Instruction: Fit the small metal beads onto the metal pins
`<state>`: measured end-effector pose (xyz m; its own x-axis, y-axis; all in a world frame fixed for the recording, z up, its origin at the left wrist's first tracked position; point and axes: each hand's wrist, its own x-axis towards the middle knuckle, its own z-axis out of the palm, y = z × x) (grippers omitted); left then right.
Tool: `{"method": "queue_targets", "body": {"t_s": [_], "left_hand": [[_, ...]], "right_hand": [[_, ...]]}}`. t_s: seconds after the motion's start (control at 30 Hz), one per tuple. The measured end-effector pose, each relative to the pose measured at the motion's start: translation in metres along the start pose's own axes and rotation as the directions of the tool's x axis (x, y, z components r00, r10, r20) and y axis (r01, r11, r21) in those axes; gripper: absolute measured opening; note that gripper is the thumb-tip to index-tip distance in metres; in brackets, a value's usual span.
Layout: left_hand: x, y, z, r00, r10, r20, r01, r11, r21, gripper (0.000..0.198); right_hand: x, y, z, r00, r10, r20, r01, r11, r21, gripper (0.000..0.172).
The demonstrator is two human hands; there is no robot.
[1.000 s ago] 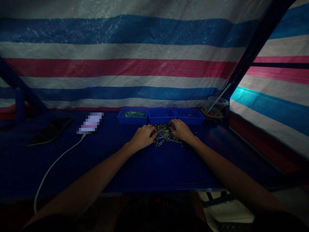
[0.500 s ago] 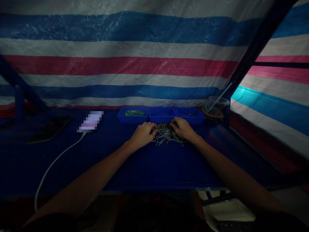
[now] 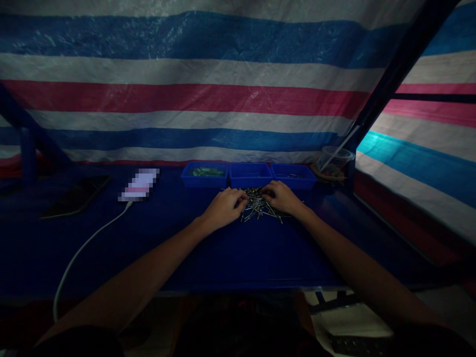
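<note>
Between my two hands lies a heap of thin metal pins, silvery with darker thicker ends, rather like blind rivets. At the heap's left edge is my left hand, its fingers curled and the thumb close to the fingertips. A thin tip shows just behind its knuckles; whether that piece is held or lies on the table I cannot tell. My right hand bends over the right side of the heap, fingers drawn together among the pins. What either hand pinches is too small and dark to make out.
Behind the heap stand three blue trays: the left tray with greenish contents, the middle tray, and the right tray with a few pins. A clear plastic tub stands right. A cabled phone and dark tablet-like slab lie left.
My left hand has shifted slightly right, further over the heap's left edge. My right hand stays in nearly the same place. The view has tilted a little.
</note>
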<state>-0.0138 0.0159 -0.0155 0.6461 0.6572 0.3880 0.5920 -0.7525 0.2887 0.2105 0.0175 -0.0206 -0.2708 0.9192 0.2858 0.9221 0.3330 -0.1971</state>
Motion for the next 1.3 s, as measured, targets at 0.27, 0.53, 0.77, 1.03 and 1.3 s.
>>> {"method": "queue_targets", "body": {"t_s": [0.27, 0.53, 0.77, 1.03, 1.3], "left_hand": [[0.000, 0.001, 0.001, 0.999, 0.005, 0.034, -0.004, 1.000, -0.025, 0.020], [0.000, 0.000, 0.000, 0.999, 0.011, 0.042, -0.010, 0.999, -0.030, 0.019], [0.000, 0.001, -0.003, 1.000, 0.028, 0.004, -0.028, 0.999, -0.029, 0.019], [0.003, 0.019, -0.006, 0.983, -0.171, -0.064, 0.119, 0.864, -0.490, 0.019], [-0.001, 0.023, -0.006, 0.969, -0.151, -0.198, 0.030, 0.861, -0.507, 0.014]], "right_hand": [[0.008, -0.005, 0.003, 0.994, 0.101, 0.036, -0.101, 0.995, -0.004, 0.021], [0.005, -0.001, -0.002, 0.995, 0.078, 0.055, -0.077, 0.997, -0.024, 0.021], [-0.001, 0.000, -0.005, 0.996, 0.067, -0.063, -0.053, 0.977, 0.206, 0.018], [-0.014, -0.043, -0.009, 0.974, 0.044, -0.224, 0.121, 0.733, 0.670, 0.019], [-0.024, -0.061, -0.011, 0.954, -0.009, -0.299, 0.220, 0.697, 0.682, 0.012]]}}
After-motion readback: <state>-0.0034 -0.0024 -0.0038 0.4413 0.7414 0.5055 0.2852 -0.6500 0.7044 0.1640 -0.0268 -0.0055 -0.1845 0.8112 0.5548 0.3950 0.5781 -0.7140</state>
